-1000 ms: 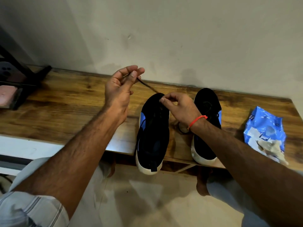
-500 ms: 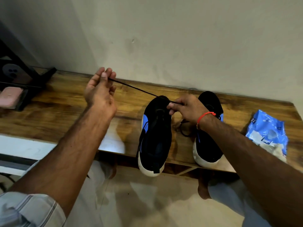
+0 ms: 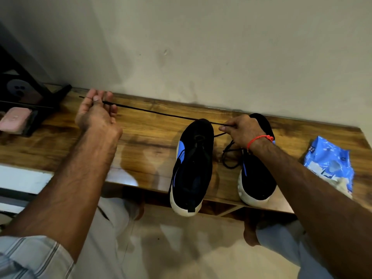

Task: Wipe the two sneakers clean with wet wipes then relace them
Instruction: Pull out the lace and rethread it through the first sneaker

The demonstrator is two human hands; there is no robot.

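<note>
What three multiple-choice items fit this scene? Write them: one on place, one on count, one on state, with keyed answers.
1. Where is the wipes pack?
A. Right of both sneakers
B. Between the sneakers
C. On the floor

2. How many sneakers are on the bench?
A. One
B. Two
C. Three

3. How is the lace between the hands?
A. Coiled on the bench
B. Knotted in a bow
C. Stretched straight

Answers:
1 A: it lies at the bench's right end.
2 B: left sneaker, right sneaker.
3 C: left hand and right hand pinch it straight.
</note>
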